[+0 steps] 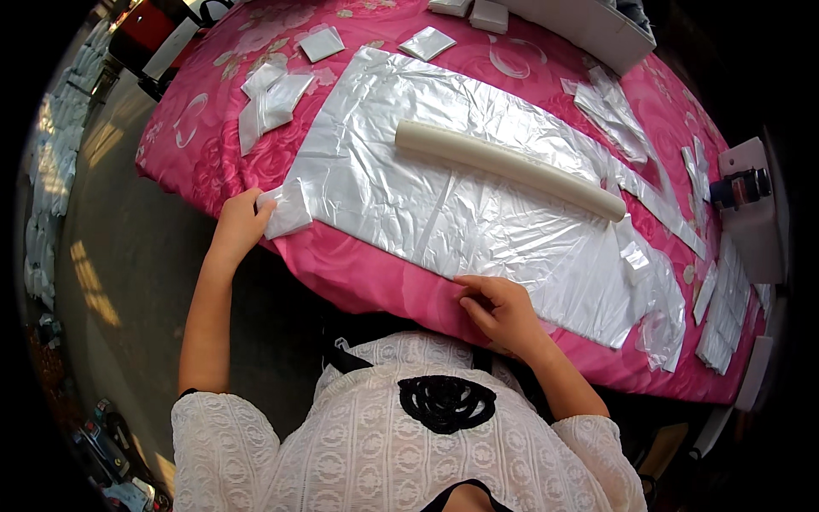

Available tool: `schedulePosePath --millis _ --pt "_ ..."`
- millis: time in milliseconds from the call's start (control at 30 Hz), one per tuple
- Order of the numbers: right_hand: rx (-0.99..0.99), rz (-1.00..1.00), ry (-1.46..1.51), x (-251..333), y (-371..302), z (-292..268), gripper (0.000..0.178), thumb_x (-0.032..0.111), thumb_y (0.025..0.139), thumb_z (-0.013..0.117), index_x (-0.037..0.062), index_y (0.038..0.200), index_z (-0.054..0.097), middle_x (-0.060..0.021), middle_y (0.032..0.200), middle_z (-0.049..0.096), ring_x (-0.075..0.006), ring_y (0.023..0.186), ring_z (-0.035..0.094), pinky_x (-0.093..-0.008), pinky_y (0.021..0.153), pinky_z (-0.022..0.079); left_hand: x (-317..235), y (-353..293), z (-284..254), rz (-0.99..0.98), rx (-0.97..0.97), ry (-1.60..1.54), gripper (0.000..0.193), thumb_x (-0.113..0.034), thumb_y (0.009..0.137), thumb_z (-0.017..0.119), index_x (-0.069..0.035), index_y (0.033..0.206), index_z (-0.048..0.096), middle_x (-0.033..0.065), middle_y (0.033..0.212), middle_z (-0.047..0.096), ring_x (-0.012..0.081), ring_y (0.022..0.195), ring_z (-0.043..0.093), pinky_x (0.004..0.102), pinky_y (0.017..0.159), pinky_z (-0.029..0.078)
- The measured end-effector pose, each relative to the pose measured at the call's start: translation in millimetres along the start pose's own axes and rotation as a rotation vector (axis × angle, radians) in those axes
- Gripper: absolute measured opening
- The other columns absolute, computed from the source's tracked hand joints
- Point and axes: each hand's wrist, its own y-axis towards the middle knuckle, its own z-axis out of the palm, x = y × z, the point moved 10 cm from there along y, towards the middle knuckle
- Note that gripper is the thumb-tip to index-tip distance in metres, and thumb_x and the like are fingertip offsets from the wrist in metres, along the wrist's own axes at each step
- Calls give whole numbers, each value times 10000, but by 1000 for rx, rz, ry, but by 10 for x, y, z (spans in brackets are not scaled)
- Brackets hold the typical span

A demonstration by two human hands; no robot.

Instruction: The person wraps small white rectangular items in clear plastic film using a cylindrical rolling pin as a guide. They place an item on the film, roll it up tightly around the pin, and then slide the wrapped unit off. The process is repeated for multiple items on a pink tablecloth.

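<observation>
My left hand (236, 229) is at the table's near left edge, thumb and fingers closed on a small folded clear plastic bag (288, 210). That bag overlaps the left edge of a large sheet of shiny clear plastic film (358, 154), which looks layered and wrinkled. My right hand (503, 314) rests at the film's near edge. Its index fingertip touches the film, the thumb stands apart from it and the other fingers curl under, with nothing visible in them. Across the film lies a long off-white roller tube (512, 168), touched by neither hand.
A pink flowered cloth (375, 282) covers the table. Small folded plastic packs (322, 44) and a loose pile of bags (273, 101) lie at the far left. Crumpled plastic (661, 307) and stacked packs (725, 316) are on the right. A white box (589, 34) stands at the back.
</observation>
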Motion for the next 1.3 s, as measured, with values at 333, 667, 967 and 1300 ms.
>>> schedulePosePath --millis 333,667,967,1300 --pt "-26 -49 -58 33 14 -4 272 31 767 611 55 1038 608 -82 813 652 -199 707 621 -281 659 481 86 109 -154 -18 -125 -108 232 -190 805 587 40 831 578 200 709 590 297 645 590 358 593 434" --pt "-47 -50 -19 35 -8 -39 237 104 769 603 60 1001 612 -106 817 631 -280 749 598 -348 675 474 518 737 -410 26 -490 344 556 -225 788 607 17 1245 402 219 1307 375 365 1180 391 386 975 329" --pt "-613 -70 -476 -141 -313 -1542 345 63 717 647 49 1055 574 -124 1105 554 -297 1011 522 -373 860 432 -1094 241 120 511 -246 173 410 -65 721 626 15 1108 518 204 1373 312 381 1238 327 419 1018 287" --pt "-609 353 -830 -1170 -853 -2087 570 357 837 500 28 1292 403 -191 1370 327 -294 1298 265 -418 1063 189 -1987 -195 791 682 -43 97 359 -45 691 638 18 1033 554 202 1359 331 382 1215 351 418 1002 313"
